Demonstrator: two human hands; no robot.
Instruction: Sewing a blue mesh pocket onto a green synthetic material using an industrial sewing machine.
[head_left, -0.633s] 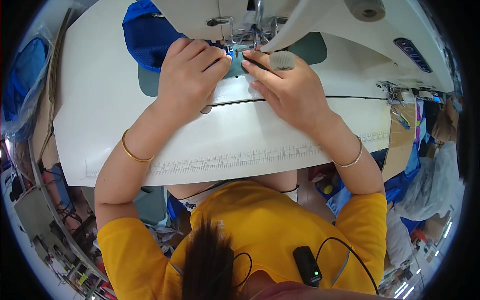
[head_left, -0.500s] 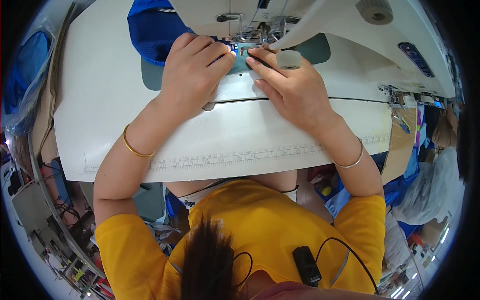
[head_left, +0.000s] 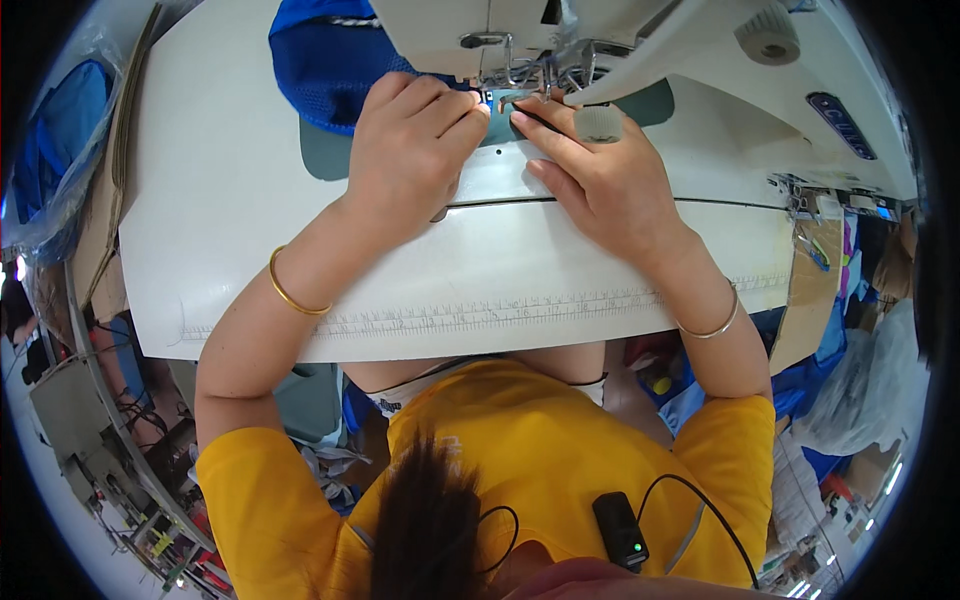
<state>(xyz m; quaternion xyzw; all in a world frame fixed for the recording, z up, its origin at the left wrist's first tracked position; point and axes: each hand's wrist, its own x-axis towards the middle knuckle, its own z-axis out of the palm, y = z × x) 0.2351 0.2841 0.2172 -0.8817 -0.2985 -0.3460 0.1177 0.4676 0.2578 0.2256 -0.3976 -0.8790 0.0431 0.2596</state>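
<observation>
At the sewing machine's needle area [head_left: 545, 75], both my hands work close together. My left hand [head_left: 415, 140] is closed, its fingertips pinching the edge of a blue mesh fabric piece [head_left: 325, 75]. Beneath it lies a flat green fabric piece [head_left: 325, 150], which runs under both hands and shows again on the right. My right hand [head_left: 610, 180] rests on the green fabric with its fingers stretched toward the presser foot. A dark slim thing [head_left: 540, 121] lies between its index and middle fingers; its kind I cannot make out. The fingertips partly hide the stitching spot.
The white sewing table [head_left: 240, 200] has a ruler scale [head_left: 480, 316] along its front edge. The machine head [head_left: 690, 60] overhangs the right hand, with a round pale knob [head_left: 599, 124] in front of it. A plastic bag with blue fabric [head_left: 65, 140] hangs at the left.
The whole view has shifted slightly, so everything sits a little farther right. The hands keep nearly the same pose on the fabric; no clear movement of the fabric shows.
</observation>
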